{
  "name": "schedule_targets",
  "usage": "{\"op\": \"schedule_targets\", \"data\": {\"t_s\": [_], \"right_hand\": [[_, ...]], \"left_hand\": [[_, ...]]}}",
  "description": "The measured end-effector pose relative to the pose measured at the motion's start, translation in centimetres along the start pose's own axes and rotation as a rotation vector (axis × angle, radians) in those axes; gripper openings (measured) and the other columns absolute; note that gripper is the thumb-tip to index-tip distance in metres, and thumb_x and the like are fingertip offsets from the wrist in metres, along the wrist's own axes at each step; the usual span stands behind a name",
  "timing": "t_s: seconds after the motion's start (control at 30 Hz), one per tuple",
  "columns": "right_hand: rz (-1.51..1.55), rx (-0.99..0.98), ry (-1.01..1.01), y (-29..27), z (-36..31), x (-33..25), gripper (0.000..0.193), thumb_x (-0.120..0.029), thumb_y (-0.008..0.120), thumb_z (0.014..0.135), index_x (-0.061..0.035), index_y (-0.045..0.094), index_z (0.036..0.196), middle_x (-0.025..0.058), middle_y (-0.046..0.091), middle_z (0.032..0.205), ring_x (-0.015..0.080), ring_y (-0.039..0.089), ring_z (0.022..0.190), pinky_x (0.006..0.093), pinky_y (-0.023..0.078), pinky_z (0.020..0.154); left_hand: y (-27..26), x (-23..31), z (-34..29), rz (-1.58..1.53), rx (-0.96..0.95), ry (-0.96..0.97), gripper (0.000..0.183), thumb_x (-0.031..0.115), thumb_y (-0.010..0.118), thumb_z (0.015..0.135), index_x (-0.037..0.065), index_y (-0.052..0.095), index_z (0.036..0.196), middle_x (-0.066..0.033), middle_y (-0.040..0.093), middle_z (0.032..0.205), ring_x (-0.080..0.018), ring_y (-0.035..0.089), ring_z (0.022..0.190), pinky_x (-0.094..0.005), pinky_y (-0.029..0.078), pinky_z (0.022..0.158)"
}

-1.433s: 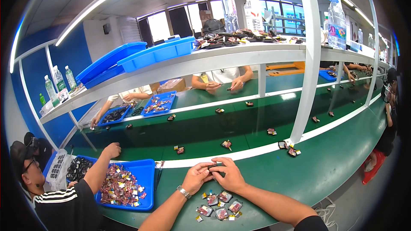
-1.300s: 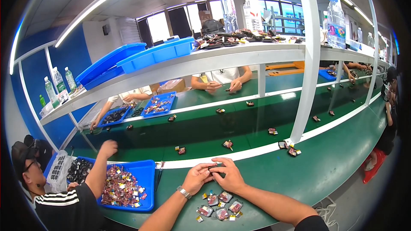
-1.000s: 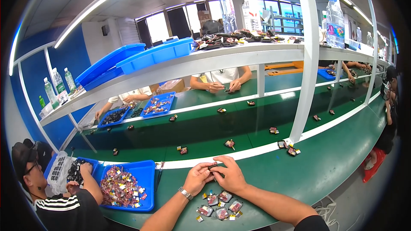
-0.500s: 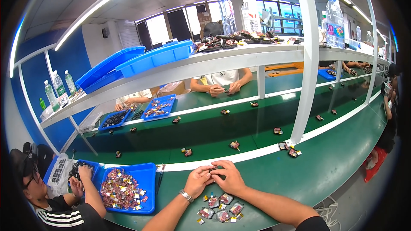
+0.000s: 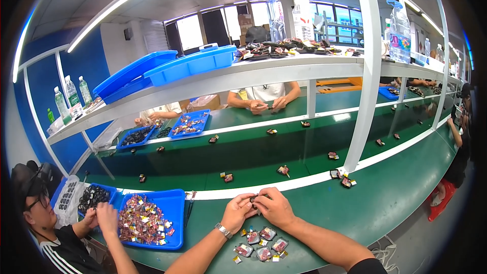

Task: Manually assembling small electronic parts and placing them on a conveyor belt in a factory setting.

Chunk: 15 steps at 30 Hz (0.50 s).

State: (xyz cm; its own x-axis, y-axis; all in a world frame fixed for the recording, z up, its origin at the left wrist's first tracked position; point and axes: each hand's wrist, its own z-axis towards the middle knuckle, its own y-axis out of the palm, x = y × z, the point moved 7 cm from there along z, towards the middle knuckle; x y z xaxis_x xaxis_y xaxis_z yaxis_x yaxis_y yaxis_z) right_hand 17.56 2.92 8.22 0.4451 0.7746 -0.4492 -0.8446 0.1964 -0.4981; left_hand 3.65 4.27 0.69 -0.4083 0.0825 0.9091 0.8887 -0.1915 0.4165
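Note:
Above the green bench, my left hand (image 5: 237, 214) and my right hand (image 5: 275, 208) meet, fingertips pinched together. Between them is a small black housing (image 5: 253, 201), mostly hidden by the fingers. A wristwatch is on my left wrist. Just below my hands lies a cluster of rounded, greyish electronic units (image 5: 264, 253) with reddish insides, and small yellow-and-white tabbed pieces around them. Left of my forearm, a blue tray (image 5: 178, 218) holds a heap of small reddish parts with yellow-and-white tabs (image 5: 144, 220).
A co-worker (image 5: 35, 198) at left handles black parts from another tray (image 5: 112, 191). White posts (image 5: 364, 86) carry a shelf (image 5: 264, 73) with blue trays and black units. Beyond a white rail, scattered units (image 5: 284, 171) lie on the green belt; two people work opposite.
My fingers have shifted slightly around the black housing, my right hand curling more over it. The co-worker at left has moved a hand from the black parts toward the reddish heap.

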Motion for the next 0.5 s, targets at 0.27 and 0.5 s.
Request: {"op": "schedule_targets", "data": {"t_s": [0.27,0.5], "right_hand": [[-0.124,-0.051,-0.157,1.2,0.0,-0.2,0.014,-0.007,0.07,0.074,-0.0069,0.066,0.087,0.0056,0.06,0.102,0.0245,0.059,0.093,0.0345,0.052,0.077],[-0.049,-0.077,-0.047,1.7,-0.1,-0.3,0.018,-0.012,0.072,0.074,-0.0029,0.066,0.089,0.0124,0.058,0.119,0.0304,0.058,0.102,0.0386,0.05,0.087]], "left_hand": [[0.0,-0.2,0.3,0.02,0.032,-0.006,0.029,-0.002,0.049,0.094,-0.001,0.046,0.123,-0.012,0.061,0.115,-0.0191,0.063,0.102,-0.0349,0.056,0.089],[-0.7,0.0,0.5,-0.043,0.013,-0.005,0.038,0.004,0.052,0.095,0.001,0.041,0.132,-0.0122,0.059,0.12,-0.0215,0.062,0.105,-0.039,0.053,0.092]]}}
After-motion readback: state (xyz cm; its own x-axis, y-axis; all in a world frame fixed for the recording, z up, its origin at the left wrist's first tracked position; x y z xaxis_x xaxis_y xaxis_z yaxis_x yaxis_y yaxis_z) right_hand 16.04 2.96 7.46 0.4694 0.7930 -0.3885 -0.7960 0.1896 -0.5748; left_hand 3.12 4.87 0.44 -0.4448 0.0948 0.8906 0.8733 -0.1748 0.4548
